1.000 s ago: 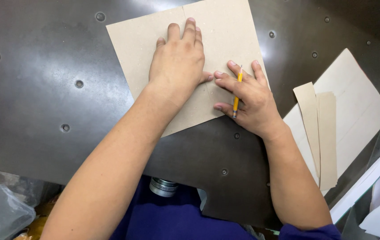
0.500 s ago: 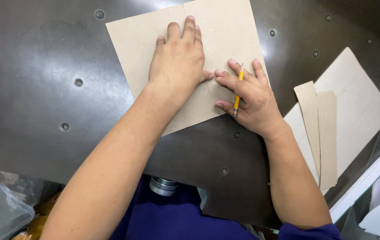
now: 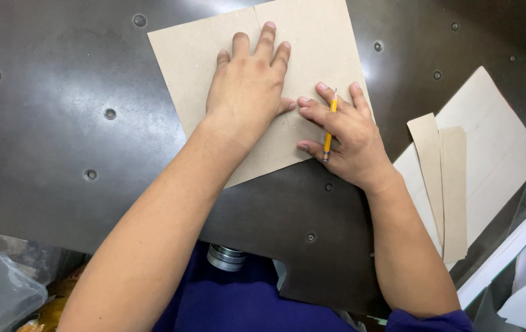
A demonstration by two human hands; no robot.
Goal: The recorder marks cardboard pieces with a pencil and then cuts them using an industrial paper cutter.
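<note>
L hand [image 3: 247, 92] lying flat, open, on the card sheet [image 3: 312, 43]; R hand [image 3: 346, 135] gripping pencil [image 3: 329, 126], resting on sheet's near-right edge.

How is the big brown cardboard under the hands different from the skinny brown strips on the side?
The cardboard sheet is wide and roughly square; the strips are long and narrow. The sheet lies on the dark metal table, while the strips rest on a paler board. The left hand presses flat on the sheet and the right hand, holding a yellow pencil, rests at its edge; nobody touches the strips. Both are plain brown and lie flat.
</note>
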